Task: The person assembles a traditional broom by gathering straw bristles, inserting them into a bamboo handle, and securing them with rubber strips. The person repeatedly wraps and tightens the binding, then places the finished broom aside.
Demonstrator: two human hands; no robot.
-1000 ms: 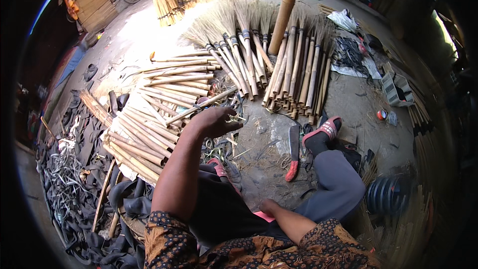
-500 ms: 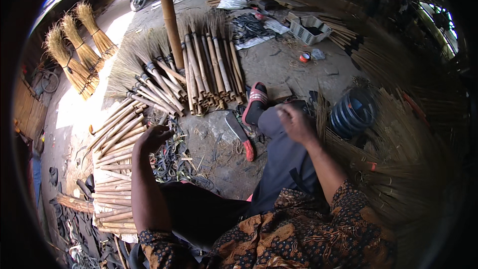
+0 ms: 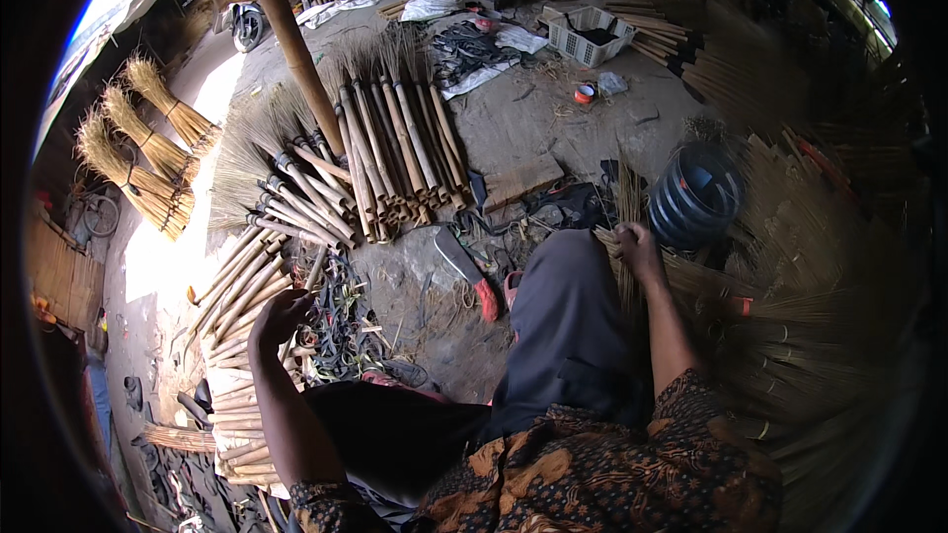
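My right hand (image 3: pixel 642 252) is just right of my raised knee, its fingers closed at the end of a bundle of thin straw bristles (image 3: pixel 681 271). Behind it, another tuft of bristles (image 3: pixel 627 192) stands upright. My left hand (image 3: pixel 279 318) hovers over the row of bamboo handles (image 3: pixel 247 296) on my left, fingers stretched loosely. One bamboo stick (image 3: pixel 318 271) shows beside its fingertips, apparently lying below them. A large knife with a red handle (image 3: pixel 485 299) lies on the ground between my hands.
Finished brooms (image 3: pixel 400 143) with bamboo handles lie beyond, beside a bamboo post (image 3: pixel 301 64). A blue ribbed plastic container (image 3: pixel 696 197) stands right of my hand. Further off are a pale crate (image 3: pixel 590 37) and an orange tape roll (image 3: pixel 585 93). Black rubber strips (image 3: pixel 346 311) litter the ground.
My right hand has moved from above my knee out to the right, onto the bristles. My left hand has dropped slightly nearer. My foot has drawn back, and the view has shifted.
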